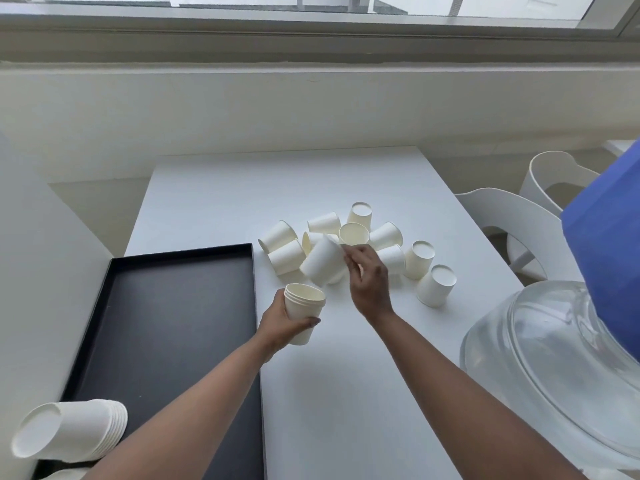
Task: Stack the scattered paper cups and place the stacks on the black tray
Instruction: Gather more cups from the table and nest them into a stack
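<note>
The fingers [310,321] of the left hand [280,323] were curled around a small stack of cups [303,311], mouth up, so it seemed ready to receive another one. At the lower left of the frame a finished stack [69,431] lay on its side on the black tray [166,306]. Just above the centre, the right hand [367,278] pinched a single cup [322,259], tilted toward the small stack. Behind it the loose cups [384,235] lay scattered on the white table [277,181], some upside down, some on their sides.
</note>
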{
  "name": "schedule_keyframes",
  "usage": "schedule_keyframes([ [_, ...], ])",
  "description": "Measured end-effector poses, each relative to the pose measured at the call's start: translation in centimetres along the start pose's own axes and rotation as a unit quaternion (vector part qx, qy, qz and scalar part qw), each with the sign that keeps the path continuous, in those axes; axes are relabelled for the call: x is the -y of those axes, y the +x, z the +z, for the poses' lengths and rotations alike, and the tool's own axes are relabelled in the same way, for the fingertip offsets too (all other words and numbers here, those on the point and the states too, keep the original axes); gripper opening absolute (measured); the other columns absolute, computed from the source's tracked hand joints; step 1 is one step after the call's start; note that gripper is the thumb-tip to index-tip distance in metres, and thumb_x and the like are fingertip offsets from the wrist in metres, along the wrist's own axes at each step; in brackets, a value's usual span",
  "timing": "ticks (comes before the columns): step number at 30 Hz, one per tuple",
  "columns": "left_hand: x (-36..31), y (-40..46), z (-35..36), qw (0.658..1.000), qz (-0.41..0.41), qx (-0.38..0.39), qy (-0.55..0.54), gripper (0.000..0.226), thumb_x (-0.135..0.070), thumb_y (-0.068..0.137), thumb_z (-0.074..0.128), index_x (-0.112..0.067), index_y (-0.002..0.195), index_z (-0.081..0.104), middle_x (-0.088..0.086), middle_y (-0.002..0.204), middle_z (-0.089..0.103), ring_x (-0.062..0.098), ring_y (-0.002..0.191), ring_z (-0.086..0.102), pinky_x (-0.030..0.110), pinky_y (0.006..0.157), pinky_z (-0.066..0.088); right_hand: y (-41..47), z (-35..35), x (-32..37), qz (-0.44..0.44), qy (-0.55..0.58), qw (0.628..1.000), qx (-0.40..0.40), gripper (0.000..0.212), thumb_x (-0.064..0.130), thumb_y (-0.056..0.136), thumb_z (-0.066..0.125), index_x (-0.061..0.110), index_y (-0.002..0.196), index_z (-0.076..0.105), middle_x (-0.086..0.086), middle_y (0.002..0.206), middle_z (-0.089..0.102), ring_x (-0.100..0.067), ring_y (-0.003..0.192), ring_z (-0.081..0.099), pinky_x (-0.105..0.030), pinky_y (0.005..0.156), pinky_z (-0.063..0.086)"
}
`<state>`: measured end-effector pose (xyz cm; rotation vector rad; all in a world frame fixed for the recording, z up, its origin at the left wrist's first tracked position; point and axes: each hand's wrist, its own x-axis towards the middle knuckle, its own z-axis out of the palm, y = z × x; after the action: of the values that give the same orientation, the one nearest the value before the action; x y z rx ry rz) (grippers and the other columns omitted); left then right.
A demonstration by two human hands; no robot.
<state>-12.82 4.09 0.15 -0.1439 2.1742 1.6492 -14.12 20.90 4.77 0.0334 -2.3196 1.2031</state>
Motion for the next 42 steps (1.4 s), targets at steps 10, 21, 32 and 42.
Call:
schedule_keyframes([
  [10,-0.5,-0.6,0.1,1.000,0.012,-0.008,-0.016,0.069,-0.035,0.054,0.073,-0.030,0.114,0.040,0.000,0.110,0.059,0.022,0.101,0.058,0.027,0.068,0.050,-2.3,1.1,1.0,-0.090,-0.025,0.981,0.168,0.032,-0.009,0.086,0.048,0.002,0.110,0.066,-0.019,0.097,0.061,-0.028,0.092,0.060,-0.032,0.076,0.048],
  [21,0.1,-0.1,0.1,0.998,0.032,-0.059,0.001,0.054,-0.018,0.071,0.077,-0.024,0.113,0.045,-0.001,0.102,0.060,0.019,0.091,0.058,0.020,0.060,0.046,-3.8,1.9,0.3,-0.079,-0.059,0.961,0.258,0.041,-0.015,0.083,0.042,0.000,0.115,0.062,-0.018,0.105,0.059,-0.029,0.096,0.057,-0.023,0.079,0.041],
  [32,0.4,0.4,-1.2,0.996,0.015,-0.084,-0.011,0.058,-0.018,0.070,0.080,-0.021,0.116,0.046,-0.003,0.103,0.057,0.016,0.092,0.055,0.016,0.059,0.043,-0.3,1.9,-3.1,-0.030,-0.265,0.932,0.247,0.044,-0.007,0.082,0.042,0.015,0.113,0.065,-0.007,0.137,0.046,-0.022,0.135,0.031,-0.031,0.109,0.026],
  [42,1.4,0.7,-2.5,0.996,-0.004,-0.087,-0.031,0.057,-0.018,0.068,0.081,-0.027,0.111,0.044,-0.007,0.101,0.057,0.015,0.093,0.055,0.017,0.063,0.043,0.9,2.6,-5.4,-0.052,-0.331,0.889,0.311,0.036,0.007,0.096,0.037,0.017,0.121,0.061,0.000,0.124,0.060,-0.013,0.132,0.036,-0.023,0.107,0.022],
])
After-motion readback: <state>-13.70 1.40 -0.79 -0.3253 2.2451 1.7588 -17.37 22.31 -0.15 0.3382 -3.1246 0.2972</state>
